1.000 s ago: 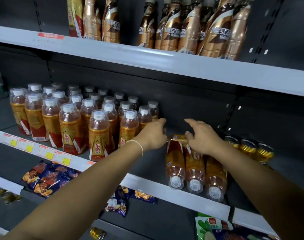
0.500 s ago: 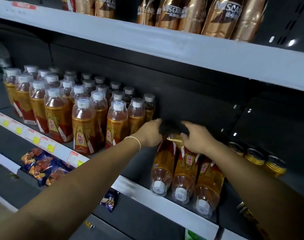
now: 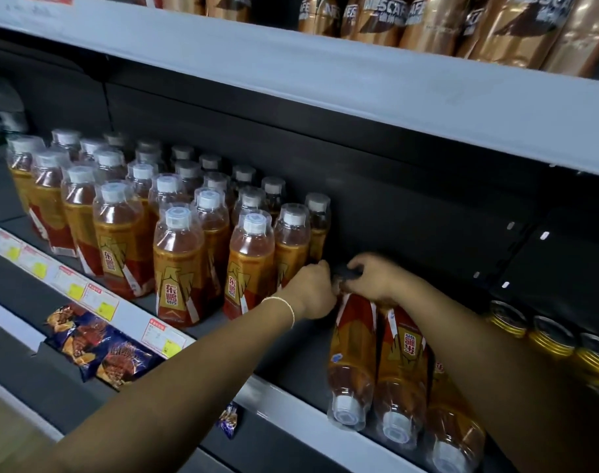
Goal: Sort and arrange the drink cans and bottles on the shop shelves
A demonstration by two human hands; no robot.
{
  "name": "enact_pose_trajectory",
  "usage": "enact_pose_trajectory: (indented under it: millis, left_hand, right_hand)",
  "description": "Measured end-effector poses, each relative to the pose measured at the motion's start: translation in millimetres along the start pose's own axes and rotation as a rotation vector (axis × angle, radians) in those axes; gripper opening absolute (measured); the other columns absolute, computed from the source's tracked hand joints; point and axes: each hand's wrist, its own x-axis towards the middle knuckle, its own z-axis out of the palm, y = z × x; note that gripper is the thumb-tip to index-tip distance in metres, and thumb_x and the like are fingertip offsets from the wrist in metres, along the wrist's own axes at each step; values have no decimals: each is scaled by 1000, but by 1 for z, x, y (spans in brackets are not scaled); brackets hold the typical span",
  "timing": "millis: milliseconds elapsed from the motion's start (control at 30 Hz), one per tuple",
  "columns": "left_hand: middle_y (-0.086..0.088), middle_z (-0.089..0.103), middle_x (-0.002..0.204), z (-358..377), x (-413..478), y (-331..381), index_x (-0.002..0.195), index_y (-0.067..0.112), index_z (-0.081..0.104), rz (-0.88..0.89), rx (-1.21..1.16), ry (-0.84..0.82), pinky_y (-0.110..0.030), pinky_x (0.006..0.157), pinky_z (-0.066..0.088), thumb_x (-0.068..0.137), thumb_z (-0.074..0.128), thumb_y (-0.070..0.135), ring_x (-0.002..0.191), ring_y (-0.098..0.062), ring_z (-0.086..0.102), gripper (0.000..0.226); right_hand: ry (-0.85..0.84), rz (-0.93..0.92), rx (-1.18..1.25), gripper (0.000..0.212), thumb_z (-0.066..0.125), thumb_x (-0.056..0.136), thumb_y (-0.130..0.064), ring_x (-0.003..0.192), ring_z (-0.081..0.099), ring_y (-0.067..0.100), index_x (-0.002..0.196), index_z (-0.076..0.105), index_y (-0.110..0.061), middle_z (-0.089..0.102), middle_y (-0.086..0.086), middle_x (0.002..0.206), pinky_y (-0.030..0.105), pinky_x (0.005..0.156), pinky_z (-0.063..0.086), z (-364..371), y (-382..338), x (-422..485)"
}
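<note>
**A:** Where are the lying bottles found?

**B:** Three are laid on their sides on the shelf, caps toward its front edge and bases toward the back. They are set between the upright bottles at the left and the cans toward the right end.

**A:** How are they held?

**B:** The base ends are gripped from both sides. The left hand is curled round the leftmost base, and the right hand is hooked over the bases beside it. The fingers are bent and pressed together, not spread; their tips are hidden behind the bottles.

**A:** Why is the far end taken?

**B:** It is judged that the bottles are meant to be stood up. From the back a base can be swung down while the cap is left free to rise.

**A:** Where would they be put?

**B:** The upright bottles are packed in rows up to the front edge, and bare shelf is left just beside their right flank, so that spot is expected. A roll toward the front edge should be guarded against.
</note>
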Motion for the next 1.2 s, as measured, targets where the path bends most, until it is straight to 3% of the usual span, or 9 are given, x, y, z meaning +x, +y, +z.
enact_pose_trajectory:
  millis: [200, 400, 500, 567, 633, 767, 933, 1033, 1200]
  left_hand:
    - [-18, 55, 126, 8, 2, -6, 131, -2, 41, -14, -35, -20, -29, 83, 48, 94, 50, 7, 114, -29, 56, 39]
    - [-17, 53, 130, 14, 2, -13, 136, -3, 37, -8, -22, -39, -24, 77, 43, 93, 51, 6, 116, -28, 55, 47]
    - [-18, 53, 131, 13, 1, -16, 138, -3, 35, -12, -31, -56, -26, 80, 45, 92, 52, 6, 117, -29, 55, 49]
    - [-17, 53, 130, 13, 1, -16, 138, -3, 35, 1, -41, -65, -26, 81, 46, 92, 52, 6, 117, -28, 55, 49]
    - [-17, 55, 127, 11, 2, -14, 133, -2, 40, 23, -62, -76, -25, 79, 45, 93, 51, 7, 113, -27, 56, 43]
    - [-15, 58, 120, 6, 5, -4, 121, 1, 51, 75, -177, -69, -29, 87, 48, 94, 50, 8, 109, -26, 56, 29]
    - [-6, 61, 109, 12, 15, 19, 117, 11, 56, 129, -291, -48, -30, 82, 54, 97, 52, 16, 97, -17, 61, 21]
    - [-7, 57, 125, 18, 27, 33, 136, 10, 47, 161, -228, -51, -26, 87, 48, 98, 53, 34, 111, -19, 57, 46]
    - [-4, 61, 126, 27, 42, 48, 133, 14, 54, 223, -249, -89, -26, 91, 48, 90, 65, 40, 115, -19, 58, 51]
  right_hand:
    - [-72, 43, -6, 61, 85, 75, -35, 98, 61, 18, 127, 59, -13, 63, 3, 109, 33, 85, 53, 5, 0, 15]
    - [-124, 23, -12, 53, 85, 75, -40, 101, 62, 17, 118, 60, -21, 63, 1, 112, 39, 94, 54, 3, 4, 21]
    - [-90, 12, 13, 36, 79, 82, -36, 95, 57, 12, 108, 55, -28, 59, 0, 115, 30, 82, 51, 6, 9, 24]
    - [-60, 20, 61, 45, 75, 86, -34, 99, 54, 10, 125, 53, -28, 56, -2, 120, 26, 79, 46, 5, 14, 23]
    - [-6, 29, 100, 58, 70, 91, -34, 114, 53, 15, 143, 45, -24, 53, 1, 133, 29, 91, 44, 1, 20, 22]
    - [192, 7, 148, 55, 67, 93, -32, 125, 52, 23, 143, 47, -22, 53, 4, 140, 33, 98, 40, -15, 38, 13]
    - [368, 0, 255, 39, 68, 91, -28, 105, 53, 13, 127, 55, -35, 59, -3, 123, 33, 88, 39, -37, 58, -7]
    - [458, 17, 259, 38, 67, 92, -31, 95, 48, 11, 127, 53, -34, 52, -9, 107, 33, 83, 38, -45, 70, -18]
    - [561, 80, 287, 42, 63, 95, -35, 100, 56, 20, 134, 51, -25, 62, 5, 123, 30, 82, 39, -45, 76, -33]
